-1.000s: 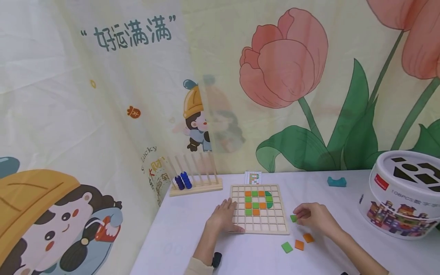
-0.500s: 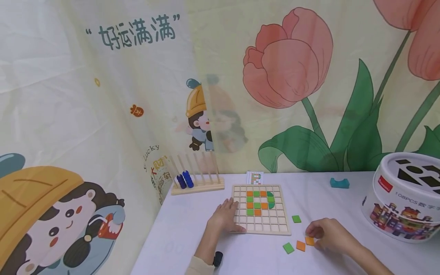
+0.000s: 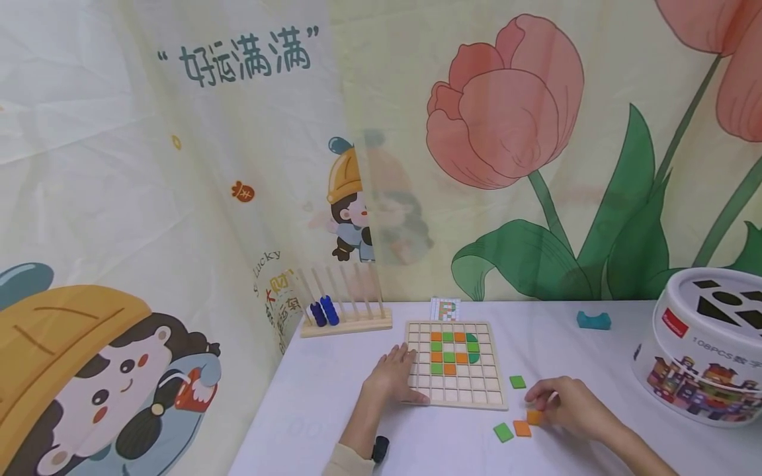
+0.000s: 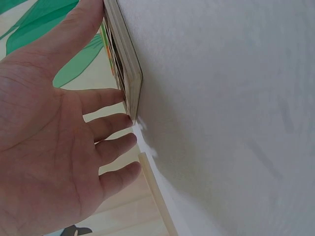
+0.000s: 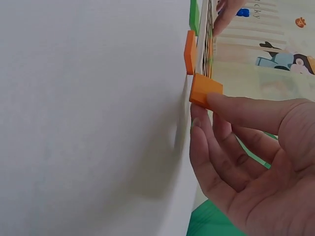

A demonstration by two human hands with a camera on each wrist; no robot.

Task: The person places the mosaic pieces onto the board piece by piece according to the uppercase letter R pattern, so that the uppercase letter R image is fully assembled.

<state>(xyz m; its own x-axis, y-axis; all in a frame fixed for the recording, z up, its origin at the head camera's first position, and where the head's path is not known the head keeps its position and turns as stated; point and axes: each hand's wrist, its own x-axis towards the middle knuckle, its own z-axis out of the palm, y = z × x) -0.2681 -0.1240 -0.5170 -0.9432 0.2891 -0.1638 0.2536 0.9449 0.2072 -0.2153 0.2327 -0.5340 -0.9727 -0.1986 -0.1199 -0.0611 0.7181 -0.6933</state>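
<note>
My right hand (image 3: pixel 568 404) pinches an orange square tile (image 5: pixel 200 89) between thumb and fingers, low over the white table. In the right wrist view the tile is tilted, with the thumb across its face. Close by lie another orange tile (image 3: pixel 522 429) and two green tiles, one green tile (image 3: pixel 503 432) in front and one green tile (image 3: pixel 518 382) behind. My left hand (image 3: pixel 389 378) rests with spread fingers along the left edge of the wooden grid board (image 3: pixel 469 398). Orange and green pieces on the board form a P-like figure, with dark green curved pieces (image 3: pixel 472 338) on its right.
A small pattern card (image 3: pixel 445 309) lies behind the board. At the back left stands a wooden peg rack (image 3: pixel 375 320) with blue beads. A teal arch-shaped block (image 3: pixel 593 320) sits at the back right, and a large white bucket (image 3: pixel 678 350) with a shape-hole lid stands far right.
My right hand has let go of the green tile beside the board, moved toward me and taken hold of an orange tile. My left hand stays at the board's edge.
</note>
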